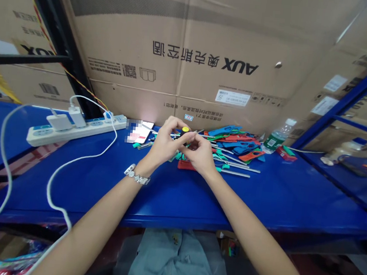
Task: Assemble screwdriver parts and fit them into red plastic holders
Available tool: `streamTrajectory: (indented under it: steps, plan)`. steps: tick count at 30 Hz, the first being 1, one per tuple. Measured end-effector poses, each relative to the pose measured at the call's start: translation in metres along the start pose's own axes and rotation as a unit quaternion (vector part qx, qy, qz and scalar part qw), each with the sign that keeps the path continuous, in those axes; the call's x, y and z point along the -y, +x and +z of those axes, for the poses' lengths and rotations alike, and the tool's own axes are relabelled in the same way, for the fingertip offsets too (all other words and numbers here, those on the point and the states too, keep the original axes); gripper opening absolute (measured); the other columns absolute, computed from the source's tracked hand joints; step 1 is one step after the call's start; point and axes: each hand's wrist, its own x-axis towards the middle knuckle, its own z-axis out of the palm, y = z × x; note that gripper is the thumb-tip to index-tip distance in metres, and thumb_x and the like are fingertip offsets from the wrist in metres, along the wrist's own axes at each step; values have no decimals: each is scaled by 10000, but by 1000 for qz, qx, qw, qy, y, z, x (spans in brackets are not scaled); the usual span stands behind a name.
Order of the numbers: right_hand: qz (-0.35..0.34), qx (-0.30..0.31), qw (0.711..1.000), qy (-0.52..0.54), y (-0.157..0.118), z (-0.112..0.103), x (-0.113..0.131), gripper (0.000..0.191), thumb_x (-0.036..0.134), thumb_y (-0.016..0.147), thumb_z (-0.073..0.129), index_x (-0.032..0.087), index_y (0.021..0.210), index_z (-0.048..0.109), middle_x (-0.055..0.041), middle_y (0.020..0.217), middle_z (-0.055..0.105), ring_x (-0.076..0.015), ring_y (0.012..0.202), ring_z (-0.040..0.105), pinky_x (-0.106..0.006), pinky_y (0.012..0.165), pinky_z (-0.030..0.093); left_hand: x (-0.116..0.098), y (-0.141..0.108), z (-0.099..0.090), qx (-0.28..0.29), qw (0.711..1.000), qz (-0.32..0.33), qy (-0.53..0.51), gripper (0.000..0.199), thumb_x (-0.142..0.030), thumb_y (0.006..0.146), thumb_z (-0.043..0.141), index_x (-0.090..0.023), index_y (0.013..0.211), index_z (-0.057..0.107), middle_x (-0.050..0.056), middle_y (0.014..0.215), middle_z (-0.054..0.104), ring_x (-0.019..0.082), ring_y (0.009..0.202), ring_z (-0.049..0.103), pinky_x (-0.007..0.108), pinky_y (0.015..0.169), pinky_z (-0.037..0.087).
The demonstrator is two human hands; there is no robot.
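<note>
My left hand (166, 141) is curled round a small black thing with a round yellow top (184, 129), perhaps a tool's handle end; its lower part is hidden. Close against it, my right hand (200, 151) has thumb and fingers pinched together, and whatever is between them is too small to make out. Under and behind both hands lies a pile of thin metal rods with green ends (236, 163). A red plastic piece (187, 165) lies flat below my right hand. Blue, red and orange plastic handle-like pieces (244, 147) are heaped to the right.
On the blue table (177, 198), a white power strip (79, 128) with plugs and a looping white cable (54, 176) lies left. A phone (143, 132) rests behind my left hand. A green-labelled bottle (277, 136) stands right. A large cardboard box (201, 34) walls the back.
</note>
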Motion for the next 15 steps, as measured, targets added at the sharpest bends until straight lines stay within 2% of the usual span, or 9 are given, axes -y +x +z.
streamTrajectory:
  steps: [2, 3, 6, 7, 9, 11, 15]
  plan:
    - [-8, 21, 1000, -6, 1, -2, 0, 462, 575, 744, 805, 218, 718, 515, 19, 671, 557, -140, 617, 505, -287, 592, 438, 2, -1, -1, -8, 1000, -16, -4, 205, -409, 877, 768, -239, 916, 662, 53, 998, 666, 200, 941, 628, 380, 881, 528]
    - [-13, 44, 999, -8, 1, -4, 2, 447, 581, 769, 787, 212, 727, 539, 6, 697, 588, -148, 646, 526, -292, 617, 455, 1, -2, -3, 0, 1000, -23, -11, 209, -432, 908, 728, -242, 975, 671, 63, 1047, 686, 208, 993, 639, 389, 918, 526]
    - [-10, 120, 993, 5, 2, -15, 8, 419, 603, 837, 727, 194, 834, 635, -22, 787, 660, -158, 677, 569, -301, 639, 482, -2, -3, -8, 64, 995, -49, -66, 318, -474, 1037, 509, -244, 1174, 680, 85, 1153, 732, 221, 1132, 663, 403, 1003, 520]
    - [-3, 144, 990, 12, 2, -18, 10, 422, 610, 857, 703, 191, 864, 651, -24, 789, 664, -159, 663, 577, -303, 629, 484, -3, -3, -9, 86, 990, -61, -89, 349, -478, 1052, 473, -240, 1202, 680, 87, 1144, 745, 218, 1115, 683, 392, 982, 537]
    - [3, 169, 986, 13, 1, -21, 13, 415, 604, 895, 658, 189, 863, 655, -18, 752, 647, -159, 628, 577, -303, 607, 474, -4, -3, -9, 103, 985, -79, -114, 341, -479, 1035, 515, -230, 1177, 699, 83, 1082, 762, 207, 1013, 718, 357, 898, 571]
    - [-15, 147, 989, -19, -1, -19, 11, 377, 563, 885, 687, 194, 830, 634, -8, 731, 619, -153, 618, 555, -295, 599, 447, -2, -2, -5, 69, 990, -74, -101, 274, -459, 974, 634, -223, 1085, 720, 70, 1022, 761, 195, 939, 716, 336, 847, 573]
    - [-45, 14, 997, -59, 0, -8, 2, 421, 495, 753, 817, 218, 708, 503, 37, 653, 515, -123, 586, 439, -275, 570, 369, 2, 0, 3, -26, 998, -44, -39, 237, -404, 837, 807, -215, 905, 680, 34, 932, 729, 177, 873, 672, 337, 843, 549]
